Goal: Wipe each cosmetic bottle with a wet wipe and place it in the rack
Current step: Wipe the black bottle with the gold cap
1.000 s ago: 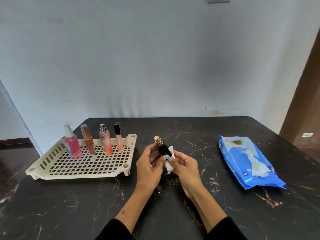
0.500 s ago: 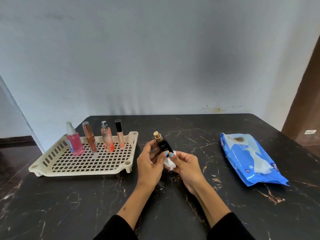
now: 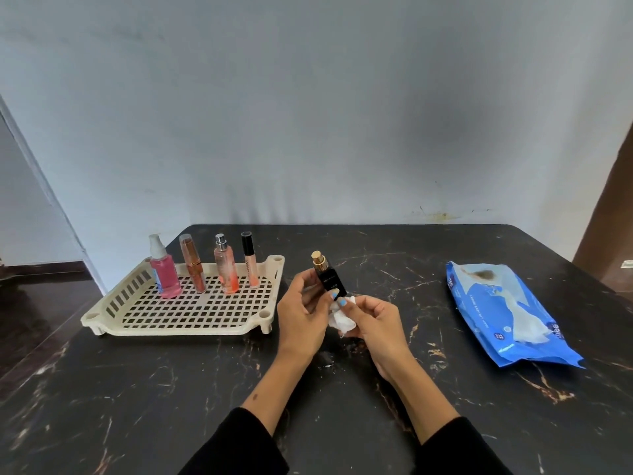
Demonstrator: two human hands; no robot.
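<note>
At the middle of the dark marbled tabletop (image 3: 342, 423), our left hand (image 3: 301, 320) closes around a small black perfume bottle (image 3: 328, 282) with a gold spray top, holding it upright and clear of the surface so its sides are open to the crumpled white wet wipe (image 3: 342, 318) pinched in our right hand (image 3: 375, 322) just below it. Four bottles — a pink pump bottle (image 3: 165, 276), a brown tube (image 3: 194, 269), a peach spray bottle (image 3: 226, 270) and a black-capped gloss tube (image 3: 250, 264) — stand in a row along the far side of the cream plastic rack (image 3: 178, 325) to the left, leaving the near cells free, we judge, for this one. The blue wet-wipe pack (image 3: 507, 313) lies flat to the right, within reach.
</note>
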